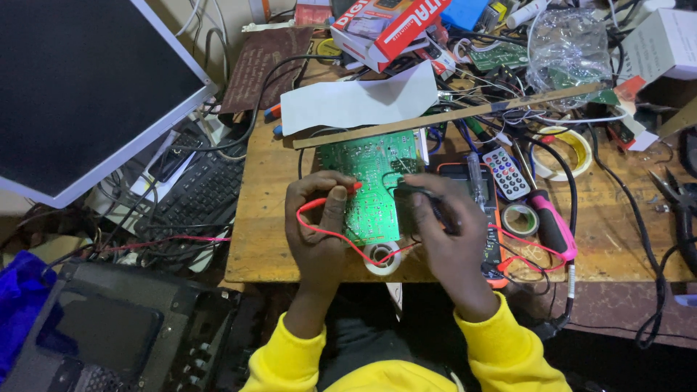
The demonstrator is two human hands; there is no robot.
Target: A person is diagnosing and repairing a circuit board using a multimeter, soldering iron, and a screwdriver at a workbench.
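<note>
On circuit board, left hand pinching red probe

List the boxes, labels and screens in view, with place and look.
Monitor: upper left, tilted, white frame, dark screen.
Cardboard box: top centre, red and white, flat.
White box: top right corner.
Meter: orange case, mostly hidden under the right hand; display unclear.

Wooden worktop, scratched and cluttered w/ cables. Big dark monitor at left, black keyboard below it. Dark equipment case bottom left, by blue cloth. Dim indoor light.
</note>
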